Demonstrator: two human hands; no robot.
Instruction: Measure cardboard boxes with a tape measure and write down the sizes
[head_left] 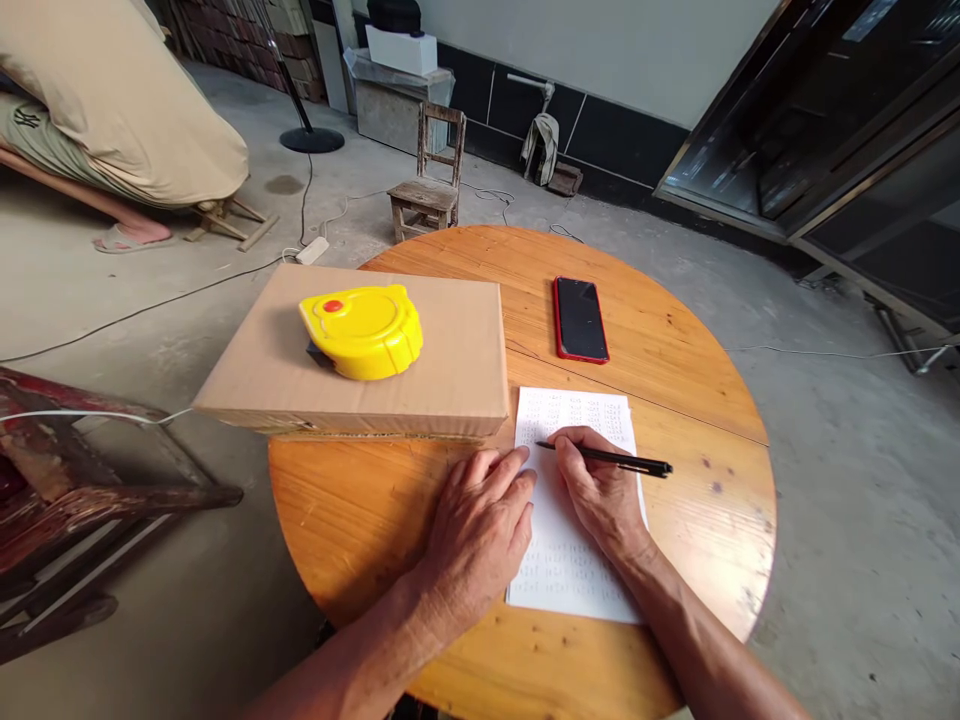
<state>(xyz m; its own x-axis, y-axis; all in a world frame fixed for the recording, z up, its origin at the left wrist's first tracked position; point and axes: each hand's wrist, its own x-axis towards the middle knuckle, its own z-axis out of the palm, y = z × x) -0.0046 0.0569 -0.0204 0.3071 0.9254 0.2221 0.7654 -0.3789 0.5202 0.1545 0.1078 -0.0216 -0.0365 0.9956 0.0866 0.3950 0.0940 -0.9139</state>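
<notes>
A white sheet of paper [570,590] with rows of small writing at its top and bottom lies on the round wooden table [360,520]. My right hand [600,490] rests on the sheet, its fingers closed round a black pen [622,460]. The pen's tip points left and meets the paper, or nearly so, under the upper rows. Lying flat with fingers stretched out, my left hand [484,510] covers part of the sheet's left edge and the wood beside it.
Left on the table, a cardboard box [457,350] carries a yellow tape measure [364,330]; its left end overhangs the edge. A phone in a red case [581,320] lies beyond the paper. Around stand a small wooden chair [427,190], a dark red wooden chair [112,490] and a seated person [127,110].
</notes>
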